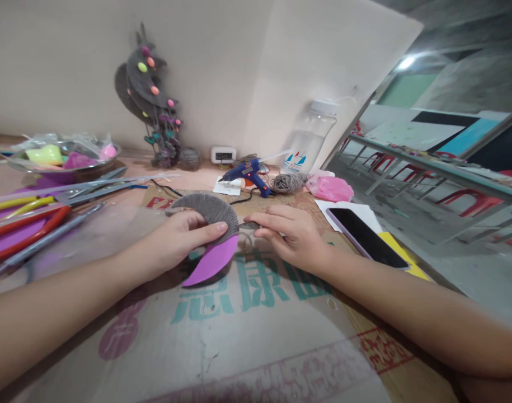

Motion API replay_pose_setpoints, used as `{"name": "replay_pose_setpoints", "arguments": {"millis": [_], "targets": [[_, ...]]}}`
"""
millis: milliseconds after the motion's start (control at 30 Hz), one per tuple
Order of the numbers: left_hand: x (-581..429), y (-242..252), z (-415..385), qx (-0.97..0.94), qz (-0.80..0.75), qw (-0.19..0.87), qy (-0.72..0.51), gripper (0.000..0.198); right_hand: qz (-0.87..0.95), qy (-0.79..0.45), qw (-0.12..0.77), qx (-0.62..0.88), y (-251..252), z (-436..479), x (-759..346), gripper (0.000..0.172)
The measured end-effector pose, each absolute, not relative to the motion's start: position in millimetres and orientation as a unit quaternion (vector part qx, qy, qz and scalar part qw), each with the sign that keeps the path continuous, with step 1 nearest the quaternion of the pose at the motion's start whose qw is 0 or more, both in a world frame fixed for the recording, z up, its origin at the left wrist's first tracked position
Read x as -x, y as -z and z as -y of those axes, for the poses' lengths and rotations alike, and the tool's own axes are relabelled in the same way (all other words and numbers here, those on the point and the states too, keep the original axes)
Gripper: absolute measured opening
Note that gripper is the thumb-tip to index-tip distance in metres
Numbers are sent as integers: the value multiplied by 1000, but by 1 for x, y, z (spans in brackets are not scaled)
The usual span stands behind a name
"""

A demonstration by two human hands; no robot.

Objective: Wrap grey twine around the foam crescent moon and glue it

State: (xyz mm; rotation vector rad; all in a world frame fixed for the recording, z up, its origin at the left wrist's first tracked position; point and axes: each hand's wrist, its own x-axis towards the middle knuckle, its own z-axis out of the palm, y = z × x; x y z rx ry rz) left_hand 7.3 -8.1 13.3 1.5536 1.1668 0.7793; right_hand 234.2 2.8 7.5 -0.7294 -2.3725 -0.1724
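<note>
A purple crescent, its upper part wound closely with grey yarn, is pinched between the thumb and fingers of my left hand. Its bare purple tip points down toward the cardboard. Just to the right, my right hand is closed on a small grey bundle of yarn, and a strand links it to the crescent's edge. Some of the right fingertips are hidden behind the hand.
Printed cardboard covers the table. Behind stand a blue glue gun, a white timer, a yarn ball and a water bottle. Scissors lie left; a phone lies right. A decorated grey crescent hangs behind.
</note>
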Motion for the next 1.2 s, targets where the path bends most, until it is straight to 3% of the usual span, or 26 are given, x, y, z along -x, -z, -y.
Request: {"name": "replay_pose_setpoints", "arguments": {"millis": [233, 467, 833, 1200], "targets": [[-9, -14, 9, -641, -497, 481, -332, 32, 873, -9, 362, 327, -5, -4, -234, 24], [-11, -17, 10, -648, -510, 454, -338, 30, 861, 2, 374, 345, -1, -7, -231, 24], [-9, -16, 9, -684, -505, 411, -328, 26, 903, 76, 301, 297, -4, -3, -231, 23], [-8, -14, 8, -706, -478, 399, -337, 25, 908, 85, 296, 284, -6, -6, -231, 25]]}}
